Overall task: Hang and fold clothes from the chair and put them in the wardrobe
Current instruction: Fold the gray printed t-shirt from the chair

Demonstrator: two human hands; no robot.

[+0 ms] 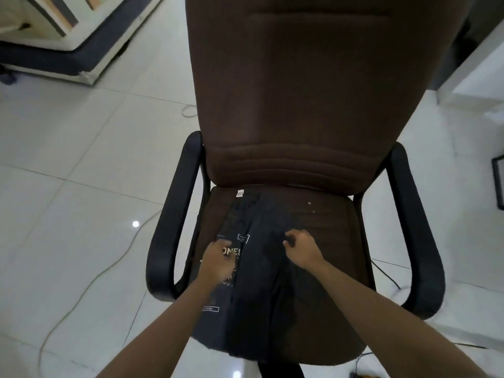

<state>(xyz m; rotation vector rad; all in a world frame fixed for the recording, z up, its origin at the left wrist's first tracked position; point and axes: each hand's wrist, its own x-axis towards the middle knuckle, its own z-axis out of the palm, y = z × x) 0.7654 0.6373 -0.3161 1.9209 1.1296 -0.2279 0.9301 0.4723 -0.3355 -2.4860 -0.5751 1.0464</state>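
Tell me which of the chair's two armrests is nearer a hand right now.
The armrest on the person's left. The left hand works on the dark T-shirt close beside it; the right hand sits mid-seat, far from the other armrest.
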